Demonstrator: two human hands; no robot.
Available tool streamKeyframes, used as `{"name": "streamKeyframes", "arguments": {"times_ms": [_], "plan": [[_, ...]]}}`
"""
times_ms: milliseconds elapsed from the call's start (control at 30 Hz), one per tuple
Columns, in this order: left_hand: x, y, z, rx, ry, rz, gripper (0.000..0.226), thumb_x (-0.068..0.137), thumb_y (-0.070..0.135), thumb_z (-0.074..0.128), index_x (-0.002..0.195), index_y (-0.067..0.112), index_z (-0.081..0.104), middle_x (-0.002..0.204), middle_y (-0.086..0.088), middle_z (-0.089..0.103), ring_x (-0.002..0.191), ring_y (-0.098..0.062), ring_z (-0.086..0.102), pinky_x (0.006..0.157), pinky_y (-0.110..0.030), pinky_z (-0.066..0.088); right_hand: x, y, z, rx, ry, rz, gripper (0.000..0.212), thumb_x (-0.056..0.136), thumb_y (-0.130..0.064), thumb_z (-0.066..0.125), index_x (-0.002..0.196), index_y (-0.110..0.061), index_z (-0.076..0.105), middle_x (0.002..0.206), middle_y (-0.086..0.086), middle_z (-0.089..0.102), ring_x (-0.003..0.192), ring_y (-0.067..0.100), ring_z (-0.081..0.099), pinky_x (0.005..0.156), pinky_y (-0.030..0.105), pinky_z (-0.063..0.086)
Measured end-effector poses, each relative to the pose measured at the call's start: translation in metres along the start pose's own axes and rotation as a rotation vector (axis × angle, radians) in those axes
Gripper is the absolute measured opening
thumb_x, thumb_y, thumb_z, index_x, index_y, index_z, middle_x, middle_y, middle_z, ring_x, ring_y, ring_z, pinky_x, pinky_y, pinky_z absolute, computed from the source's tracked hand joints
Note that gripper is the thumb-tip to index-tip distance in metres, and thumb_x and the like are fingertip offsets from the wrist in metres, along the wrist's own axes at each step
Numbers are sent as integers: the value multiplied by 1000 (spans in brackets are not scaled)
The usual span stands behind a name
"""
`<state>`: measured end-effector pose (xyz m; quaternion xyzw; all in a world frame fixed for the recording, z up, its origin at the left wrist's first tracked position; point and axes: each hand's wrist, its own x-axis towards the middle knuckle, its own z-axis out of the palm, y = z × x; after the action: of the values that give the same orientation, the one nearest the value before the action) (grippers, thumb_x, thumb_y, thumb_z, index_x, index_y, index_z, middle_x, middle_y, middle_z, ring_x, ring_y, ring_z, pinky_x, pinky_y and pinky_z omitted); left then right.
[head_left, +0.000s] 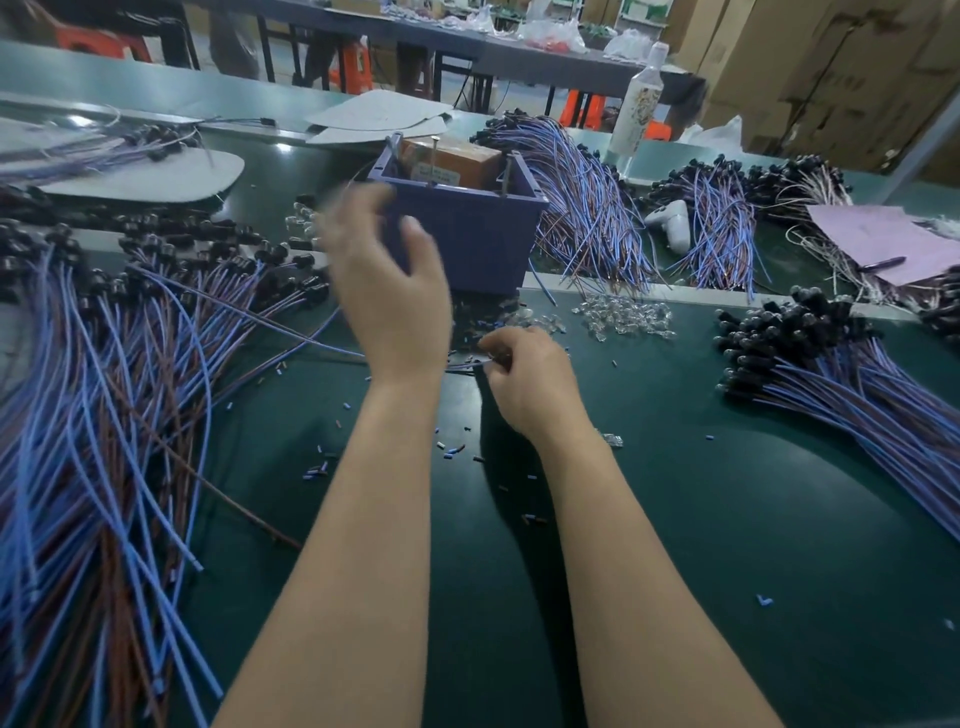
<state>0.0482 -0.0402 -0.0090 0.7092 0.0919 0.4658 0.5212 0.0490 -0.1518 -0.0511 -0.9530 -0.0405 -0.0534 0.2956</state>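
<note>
Inspection of the wire-assembly station, nearest point first; positions are given from the purple bin.

1. Counter, in front of the bin: scattered cut sleeve bits, which suggests many wires have been trimmed here.
2. Right hand, in front of the bin and slightly right: fingers curled and pinching the end of a thin wire. The wire runs left across the counter toward the loose heap. What sits at the pinched tip cannot be made out.
3. Left hand, raised directly before the bin's front wall: blurred, fingers loosely spread, nothing seen held.
4. Left of the bin: a large heap of blue and brown wires, black heads at its far ends.
5. Right-front of the bin: a small heap of clear parts. Farther right lies a black-headed bundle.
6. Behind and right of the bin: further bundles.

Assessment: the run appears to be mid-course. Many headed wires are stacked, one wire is in hand, and clear parts remain to be used. Which heaps are finished cannot be determined.
</note>
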Motion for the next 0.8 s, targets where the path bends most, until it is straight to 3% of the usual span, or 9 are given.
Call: {"name": "streamKeyframes", "arguments": {"times_ms": [100, 167, 233, 333, 433, 533, 600, 700, 800], "plan": [[-19, -4, 13, 35, -453, 0, 19, 92, 10, 52, 103, 7, 67, 100, -8, 69, 94, -23, 64, 88, -33, 49, 3, 7, -7, -125, 25, 110, 22, 91, -24, 56, 110, -27, 65, 120, 2, 59, 116, 27, 50, 94, 36, 35], [-31, -13, 21, 160, -683, -23, 21, 93, 14, 51, 108, 11, 67, 106, -6, 69, 100, -23, 62, 91, -32, 47, 4, 10, -10, -90, 80, 102, 21, 90, -24, 56, 109, -22, 65, 117, 5, 62, 113, 27, 52, 90, 35, 37], [-40, -19, 26, 212, -830, -53, 27, 96, 17, 48, 119, 15, 63, 117, -6, 66, 109, -24, 59, 97, -34, 44, 4, 12, -13, 105, 169, 35, 22, 90, -17, 56, 108, -14, 67, 108, 8, 66, 104, 25, 58, 86, 28, 41], [-38, -23, 25, 184, -813, -93, 27, 98, 25, 45, 119, 20, 61, 112, -3, 68, 106, -22, 59, 96, -34, 44, 4, 12, -18, 587, 225, 49, 12, 88, -6, 60, 99, -7, 67, 94, 9, 69, 85, 16, 64, 74, 12, 47], [-35, -27, 22, 123, -796, -103, 20, 95, 27, 52, 110, 23, 65, 89, 9, 66, 92, -14, 60, 82, -23, 43, 4, 12, -21, 1086, 138, 127, 13, 93, 1, 53, 89, -6, 63, 87, 13, 67, 73, 15, 65, 70, 18, 56], [-33, -28, 20, 76, -802, -103, 15, 92, 27, 57, 105, 25, 66, 77, 21, 57, 79, -2, 56, 66, -11, 37, 4, 13, -22, 1216, 54, 148, 15, 95, -2, 50, 90, -8, 63, 86, 12, 66, 69, 12, 67, 68, 19, 56], [-32, -27, 19, 32, -807, -119, 10, 92, 29, 59, 98, 27, 66, 78, 19, 60, 77, 1, 57, 67, -10, 41, 4, 14, -24, 1185, 49, 170, 12, 94, -8, 54, 90, -11, 65, 80, 5, 66, 64, 7, 61, 64, 16, 52], [-30, -23, 16, -106, -819, -167, 10, 93, 24, 58, 93, 21, 68, 81, 9, 67, 76, -6, 61, 78, -22, 49, 4, 16, -29, 1327, -35, 198, 12, 93, -9, 55, 87, -9, 66, 66, -1, 62, 55, 5, 49, 55, 13, 43], [-28, -18, 12, -273, -828, -196, 14, 93, 12, 56, 86, 18, 67, 73, 6, 65, 65, 2, 58, 67, -15, 47, 3, 11, -31, 1583, -124, 229, 15, 93, -6, 52, 84, -4, 63, 62, 1, 61, 50, 3, 54, 49, 10, 45]]}}
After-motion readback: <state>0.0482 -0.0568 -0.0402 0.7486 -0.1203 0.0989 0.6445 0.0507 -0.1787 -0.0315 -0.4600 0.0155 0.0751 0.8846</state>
